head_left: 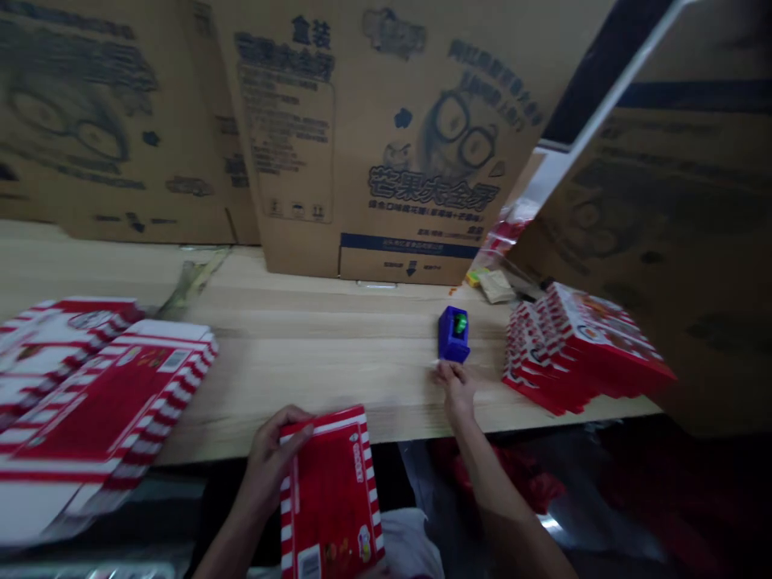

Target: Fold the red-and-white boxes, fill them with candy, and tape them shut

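My left hand [273, 454] grips the top left edge of a flat red carton with red-and-white striped borders [331, 494], held at the table's front edge over my lap. My right hand [457, 386] rests on the wooden table [338, 354] with fingers bunched together, just in front of a small blue tape dispenser with a green part [453, 333]. What the fingertips pinch, if anything, is too small to see.
A fanned stack of flat red cartons [572, 350] lies at the right. Folded striped cartons [96, 402] lie at the left. Large printed cardboard boxes [386, 137] stand along the back and right side. Small wrappers [491, 281] lie by the back boxes.
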`<control>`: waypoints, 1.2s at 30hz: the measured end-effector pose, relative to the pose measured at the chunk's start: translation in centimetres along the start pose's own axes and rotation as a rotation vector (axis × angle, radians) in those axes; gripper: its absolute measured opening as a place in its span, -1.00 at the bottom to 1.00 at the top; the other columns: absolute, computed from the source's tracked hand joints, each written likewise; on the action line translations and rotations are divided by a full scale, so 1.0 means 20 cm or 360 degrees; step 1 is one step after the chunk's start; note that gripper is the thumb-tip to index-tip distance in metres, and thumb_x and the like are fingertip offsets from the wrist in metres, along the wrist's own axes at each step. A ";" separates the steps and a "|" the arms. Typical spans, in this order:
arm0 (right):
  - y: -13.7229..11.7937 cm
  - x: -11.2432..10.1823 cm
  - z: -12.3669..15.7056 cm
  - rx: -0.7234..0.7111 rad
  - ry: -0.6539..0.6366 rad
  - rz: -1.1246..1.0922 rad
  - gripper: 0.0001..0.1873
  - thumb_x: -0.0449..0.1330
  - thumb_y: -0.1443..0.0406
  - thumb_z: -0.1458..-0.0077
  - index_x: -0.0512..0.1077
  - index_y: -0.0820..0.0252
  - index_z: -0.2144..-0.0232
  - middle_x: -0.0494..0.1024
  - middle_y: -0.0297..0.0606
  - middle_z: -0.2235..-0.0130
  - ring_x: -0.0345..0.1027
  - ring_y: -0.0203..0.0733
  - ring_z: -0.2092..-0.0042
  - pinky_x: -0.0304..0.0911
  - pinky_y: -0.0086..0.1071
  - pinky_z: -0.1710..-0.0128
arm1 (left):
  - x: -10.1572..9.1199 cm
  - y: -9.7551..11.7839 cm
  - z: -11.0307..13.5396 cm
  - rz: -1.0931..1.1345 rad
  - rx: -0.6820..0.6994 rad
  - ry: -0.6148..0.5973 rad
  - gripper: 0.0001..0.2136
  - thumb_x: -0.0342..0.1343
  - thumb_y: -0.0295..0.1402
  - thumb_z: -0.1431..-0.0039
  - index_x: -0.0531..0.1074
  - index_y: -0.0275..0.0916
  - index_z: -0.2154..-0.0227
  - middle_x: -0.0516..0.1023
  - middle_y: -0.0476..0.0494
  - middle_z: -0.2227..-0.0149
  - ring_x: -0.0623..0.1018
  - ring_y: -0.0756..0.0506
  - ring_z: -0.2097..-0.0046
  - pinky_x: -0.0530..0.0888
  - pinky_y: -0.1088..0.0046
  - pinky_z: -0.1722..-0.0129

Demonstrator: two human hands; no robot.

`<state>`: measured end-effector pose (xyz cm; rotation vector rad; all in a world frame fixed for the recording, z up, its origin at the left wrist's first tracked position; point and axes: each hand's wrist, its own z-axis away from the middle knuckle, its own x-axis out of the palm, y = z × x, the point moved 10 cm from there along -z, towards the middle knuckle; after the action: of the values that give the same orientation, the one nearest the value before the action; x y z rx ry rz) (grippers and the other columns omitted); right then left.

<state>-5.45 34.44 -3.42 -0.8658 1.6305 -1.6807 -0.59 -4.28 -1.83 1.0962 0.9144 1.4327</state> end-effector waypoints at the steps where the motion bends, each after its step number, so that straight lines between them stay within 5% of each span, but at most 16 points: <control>1: -0.05 0.11 0.03 0.0055 -0.0227 0.0028 -0.63 0.32 0.04 0.22 0.37 0.21 0.59 0.36 -0.37 0.51 0.27 -0.27 0.43 0.30 -0.32 0.35 | 0.03 0.02 0.01 0.0010 0.0006 -0.0030 -0.80 0.26 -0.25 0.05 0.41 -0.26 0.47 0.46 -0.02 0.39 0.45 -0.04 0.34 0.38 0.53 0.35; 3: -0.17 0.40 0.10 0.0119 -0.0777 0.0094 -0.65 0.40 0.11 0.27 0.41 0.25 0.62 0.43 -0.29 0.46 0.31 -0.22 0.36 0.27 -0.34 0.30 | 0.09 0.03 0.01 0.0068 -0.0011 -0.0127 -0.80 0.24 -0.25 0.04 0.40 -0.27 0.48 0.45 -0.01 0.44 0.43 -0.02 0.38 0.36 0.53 0.38; 4: -0.23 0.64 0.24 0.0068 -0.1446 0.0281 -0.67 0.35 0.11 0.13 0.42 0.26 0.59 0.44 -0.26 0.41 0.31 -0.23 0.32 0.24 -0.36 0.27 | 0.13 0.04 0.00 0.0101 -0.0019 -0.0173 -0.79 0.24 -0.25 0.04 0.39 -0.27 0.48 0.44 0.01 0.46 0.41 -0.01 0.41 0.34 0.54 0.40; 6: -0.35 0.91 0.51 -0.0173 -0.2369 0.0510 -0.67 0.23 0.11 -0.06 0.45 0.28 0.51 0.42 -0.26 0.36 0.27 -0.27 0.32 0.18 -0.38 0.27 | 0.18 0.05 -0.01 0.0147 -0.0032 -0.0239 -0.79 0.24 -0.25 0.05 0.37 -0.27 0.49 0.42 0.03 0.49 0.38 0.01 0.45 0.31 0.55 0.42; 8: -0.43 1.05 0.71 -0.0418 -0.2903 0.0654 -0.64 0.18 0.09 -0.11 0.43 0.29 0.50 0.39 -0.29 0.39 0.25 -0.30 0.33 0.15 -0.40 0.27 | 0.22 0.05 -0.02 0.0161 -0.0020 -0.0282 -0.80 0.23 -0.27 0.03 0.36 -0.27 0.49 0.43 0.02 0.47 0.38 0.02 0.44 0.30 0.54 0.40; 10: -0.44 1.12 0.84 -0.0636 -0.3165 0.0845 -0.60 0.17 0.05 -0.12 0.40 0.28 0.54 0.36 -0.32 0.44 0.22 -0.32 0.37 0.11 -0.42 0.32 | 0.23 0.05 -0.01 0.0160 0.0014 -0.0305 -0.82 0.22 -0.29 0.01 0.37 -0.27 0.48 0.44 0.01 0.45 0.40 0.01 0.41 0.31 0.53 0.37; 13: -0.37 1.18 0.87 -0.0859 -0.3112 0.1297 -0.57 0.21 0.02 -0.06 0.38 0.27 0.59 0.35 -0.36 0.52 0.18 -0.33 0.44 0.04 -0.44 0.41 | 0.22 0.04 0.00 0.0127 0.0050 -0.0302 -0.84 0.21 -0.30 0.00 0.38 -0.27 0.46 0.44 0.00 0.45 0.39 0.00 0.40 0.30 0.52 0.35; 15: -0.32 1.18 0.82 -0.0777 -0.2960 0.1493 -0.59 0.26 0.02 0.01 0.40 0.27 0.55 0.37 -0.36 0.54 0.18 -0.33 0.47 0.01 -0.44 0.46 | 0.20 0.05 0.00 0.0066 0.0074 -0.0271 -0.84 0.20 -0.29 -0.02 0.38 -0.27 0.45 0.44 -0.01 0.45 0.39 -0.01 0.39 0.30 0.52 0.35; 19: -0.16 1.13 0.74 0.0010 -0.2874 0.1305 -0.44 0.42 0.01 0.27 0.40 0.26 0.31 0.45 -0.40 0.48 0.28 -0.32 0.46 0.10 -0.49 0.48 | 0.21 0.11 0.03 -0.0035 0.0158 -0.0307 -0.83 0.18 -0.27 -0.06 0.38 -0.27 0.44 0.44 -0.03 0.40 0.40 -0.03 0.35 0.31 0.49 0.30; 23: -0.02 1.01 0.86 0.0960 -0.3061 0.0634 -0.41 0.40 -0.08 0.32 0.37 0.28 0.46 0.37 -0.47 0.56 0.20 -0.41 0.55 0.07 -0.54 0.57 | 0.25 0.16 0.06 -0.0096 0.0241 -0.0390 -0.83 0.17 -0.26 -0.09 0.40 -0.27 0.42 0.42 -0.03 0.38 0.40 -0.03 0.32 0.31 0.50 0.27; 26: 0.02 1.00 0.86 0.1156 -0.2921 0.0335 -0.43 0.38 -0.09 0.29 0.33 0.28 0.55 0.30 -0.51 0.61 0.08 -0.47 0.61 -0.01 -0.55 0.62 | 0.24 0.16 0.06 -0.0122 0.0238 -0.0372 -0.83 0.17 -0.25 -0.08 0.42 -0.26 0.39 0.42 -0.03 0.37 0.40 -0.04 0.30 0.32 0.51 0.27; 29: -0.05 1.05 0.84 0.0849 -0.3011 0.0502 -0.48 0.29 -0.08 0.12 0.39 0.31 0.54 0.30 -0.49 0.61 0.10 -0.45 0.57 0.04 -0.53 0.55 | 0.21 0.17 0.04 -0.0192 0.0225 -0.0336 -0.82 0.16 -0.22 -0.08 0.44 -0.25 0.37 0.46 -0.05 0.36 0.43 -0.06 0.28 0.34 0.49 0.26; 32: -0.22 1.10 0.85 0.0093 -0.3131 0.0964 -0.53 0.27 -0.04 0.06 0.46 0.31 0.54 0.32 -0.48 0.61 0.13 -0.42 0.51 0.03 -0.51 0.49 | 0.19 0.19 0.04 -0.0337 0.0231 -0.0306 -0.77 0.18 -0.16 -0.03 0.45 -0.23 0.40 0.51 -0.10 0.35 0.48 -0.13 0.25 0.39 0.43 0.22; 36: -0.56 1.06 0.81 -0.0778 -0.2925 0.1378 -0.54 0.26 0.02 0.00 0.34 0.24 0.69 0.18 -0.53 0.68 0.01 -0.42 0.55 -0.05 -0.47 0.49 | 0.10 0.08 -0.03 -0.0226 0.0004 -0.0099 -0.45 0.36 -0.05 0.31 0.50 -0.16 0.18 0.59 -0.18 0.20 0.52 -0.31 0.11 0.48 0.26 0.13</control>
<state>-4.54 8.15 8.52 -1.0604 0.6819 0.3620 -1.63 -2.44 -0.25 1.0505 0.9312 1.2751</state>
